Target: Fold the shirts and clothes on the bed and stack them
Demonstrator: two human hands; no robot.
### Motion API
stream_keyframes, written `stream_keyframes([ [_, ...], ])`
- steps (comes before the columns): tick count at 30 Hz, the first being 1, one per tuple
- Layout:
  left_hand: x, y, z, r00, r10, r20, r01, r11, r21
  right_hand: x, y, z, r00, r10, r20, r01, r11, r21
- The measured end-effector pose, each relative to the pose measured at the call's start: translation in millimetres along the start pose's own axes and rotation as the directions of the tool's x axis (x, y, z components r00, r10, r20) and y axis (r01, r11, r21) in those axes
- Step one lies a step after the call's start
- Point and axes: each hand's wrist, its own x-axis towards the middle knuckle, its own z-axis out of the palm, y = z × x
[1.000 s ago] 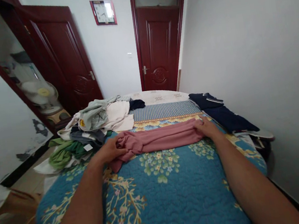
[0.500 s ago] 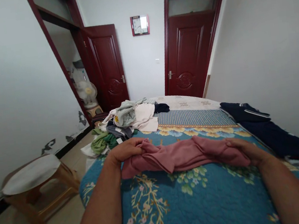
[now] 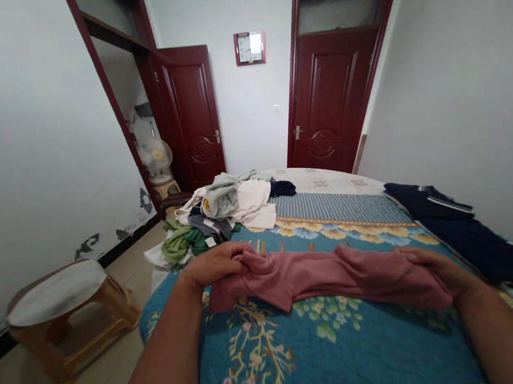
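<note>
A dusty pink garment (image 3: 323, 274) is stretched sideways between my two hands, bunched into a long strip. Its exact kind cannot be told from the folds. My left hand (image 3: 216, 264) is closed on the left end, thumb on top. The other end is gripped by my right hand (image 3: 433, 263), whose fingers are mostly hidden behind the cloth. Beneath it spreads a blue quilted bedspread (image 3: 365, 359) with flowers; whether the garment touches it is unclear.
A heap of clothes (image 3: 221, 205), white, grey and green, lies at the bed's far left. Folded navy clothes (image 3: 466, 222) lie along the right side. A plastic stool (image 3: 58, 291) with a pale cover stands on the floor to the left.
My hands have drawn a little farther apart, the right one shifting rightward and slightly down with the garment's end. The cloth looks more stretched. The view has tilted slightly.
</note>
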Motion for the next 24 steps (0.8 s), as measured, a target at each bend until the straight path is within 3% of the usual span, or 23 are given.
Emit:
stream_keyframes([
  [2, -9, 0, -0.8, 0.996, 0.037, -0.085, -0.037, 0.999, 0.0, -1, 1, 5, 1.0, -0.018, -0.02, 0.018, 1.0, 0.005],
  [4, -14, -6, -7.1, 0.964, 0.069, -0.255, -0.086, 0.995, -0.055, 2, 1, 13, 1.0, -0.009, 0.002, 0.009, 1.0, -0.024],
  [6, -16, -14, -19.2, 0.895, 0.072, -0.439, -0.153, 0.976, -0.152, 13, -7, 28, 0.998, 0.016, 0.057, -0.013, 0.998, -0.056],
  [8, -17, -22, -36.3, 0.798, 0.051, -0.601, -0.227, 0.948, -0.222, 36, -32, 53, 0.998, -0.015, 0.064, 0.018, 0.999, -0.038],
  [10, -20, -27, -55.8, 0.671, 0.032, -0.741, -0.283, 0.934, -0.217, 69, -76, 90, 0.986, -0.162, -0.029, 0.163, 0.986, 0.036],
  [11, -22, -28, -65.6, 0.59, 0.026, -0.807, -0.308, 0.931, -0.196, 87, -105, 112, 0.955, -0.273, -0.112, 0.282, 0.956, 0.076],
  [13, -28, -31, -83.0, 0.372, 0.016, -0.928, -0.374, 0.917, -0.134, 124, -168, 159, 0.832, -0.533, -0.154, 0.553, 0.819, 0.153],
  [15, -34, -36, -96.2, 0.148, 0.006, -0.989, -0.433, 0.899, -0.06, 154, -224, 205, 0.694, -0.706, -0.144, 0.718, 0.662, 0.214],
  [16, -37, -39, -100.9, 0.084, 0.004, -0.996, -0.44, 0.897, -0.034, 166, -243, 226, 0.656, -0.738, -0.155, 0.751, 0.62, 0.227],
  [17, -38, -44, -104.3, 0.066, 0.008, -0.998, -0.429, 0.903, -0.022, 175, -255, 244, 0.664, -0.733, -0.147, 0.745, 0.63, 0.219],
  [18, -39, -50, -106.5, 0.09, 0.014, -0.996, -0.398, 0.917, -0.023, 182, -259, 260, 0.693, -0.708, -0.136, 0.719, 0.668, 0.192],
  [20, -37, -64, -107.5, 0.179, 0.011, -0.984, -0.3, 0.953, -0.044, 191, -238, 283, 0.785, -0.614, -0.08, 0.619, 0.781, 0.082],
  [22, -32, -81, -104.8, 0.255, -0.009, -0.967, -0.198, 0.978, -0.062, 192, -186, 295, 0.854, -0.52, 0.005, 0.518, 0.851, -0.083],
  [24, -29, -96, -100.0, 0.308, -0.018, -0.951, -0.114, 0.992, -0.056, 187, -117, 294, 0.888, -0.453, 0.072, 0.455, 0.85, -0.266],
])
